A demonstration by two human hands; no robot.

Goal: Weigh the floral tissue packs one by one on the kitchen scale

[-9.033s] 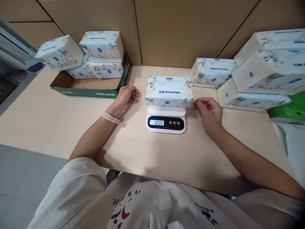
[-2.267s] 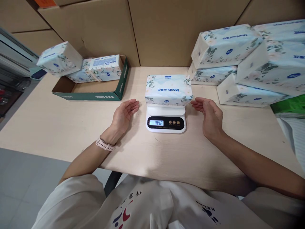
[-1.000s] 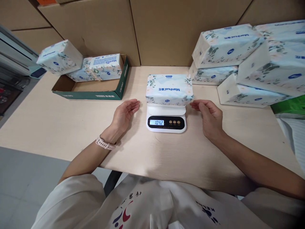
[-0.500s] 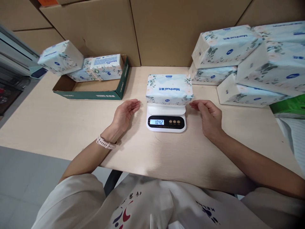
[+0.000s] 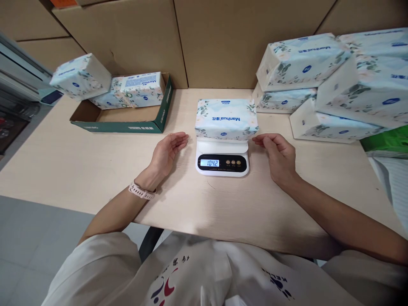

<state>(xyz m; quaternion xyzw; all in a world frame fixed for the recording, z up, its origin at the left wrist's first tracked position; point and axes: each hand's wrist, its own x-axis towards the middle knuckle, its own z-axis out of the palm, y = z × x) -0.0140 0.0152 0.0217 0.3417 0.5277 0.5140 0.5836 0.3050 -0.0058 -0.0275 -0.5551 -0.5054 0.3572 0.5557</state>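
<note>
A pack of tissues (image 5: 226,119) in pale blue floral wrap lies on the white kitchen scale (image 5: 222,170). The scale's lit display appears to read 104.2, and three round buttons sit beside it. My left hand (image 5: 168,154) rests on its edge on the table, left of the scale, fingers loosely curved and holding nothing. On the other side, my right hand (image 5: 279,156) is open, its fingertips close to the pack's lower right corner; whether they touch it I cannot tell. A pale pink band circles my left wrist.
At the back left, a green cardboard tray (image 5: 121,126) holds tissue packs, one (image 5: 81,77) perched tilted on its left side. Several more packs (image 5: 304,61) are stacked at the right, near a green item (image 5: 387,143). Large cardboard boxes (image 5: 219,42) stand behind the table (image 5: 204,204).
My right hand has shifted very slightly left. The pack, the scale and its reading stay the same.
</note>
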